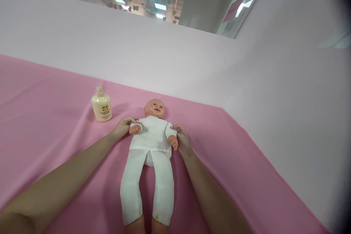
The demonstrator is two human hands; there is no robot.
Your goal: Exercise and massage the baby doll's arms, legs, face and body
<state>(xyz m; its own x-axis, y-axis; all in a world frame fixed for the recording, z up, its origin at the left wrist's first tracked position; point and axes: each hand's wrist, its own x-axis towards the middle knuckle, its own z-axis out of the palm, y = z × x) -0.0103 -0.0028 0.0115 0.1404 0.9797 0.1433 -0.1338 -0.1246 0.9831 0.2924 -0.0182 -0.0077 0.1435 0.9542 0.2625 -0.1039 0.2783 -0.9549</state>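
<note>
A baby doll [151, 134] in a white cloth body lies on its back on a pink sheet [233, 175], head toward the wall. Its bare head, hands and lower legs are skin-toned plastic; its feet fall outside the view. On the left of the picture, my left hand [125, 127] grips one of the doll's arms near the sleeve, thumb and fingers closed on it. Over on the other side, my right hand [183, 138] is closed round the doll's other arm, fingers lying on top of the sleeve. Both doll arms are bent beside its torso.
Left of the doll's head stands a pale yellow pump bottle [101, 106] with dark print. A white wall [164, 62] borders the sheet at the back and right. Above it, a window [197, 3] shows ceiling lights and heart-shaped stickers.
</note>
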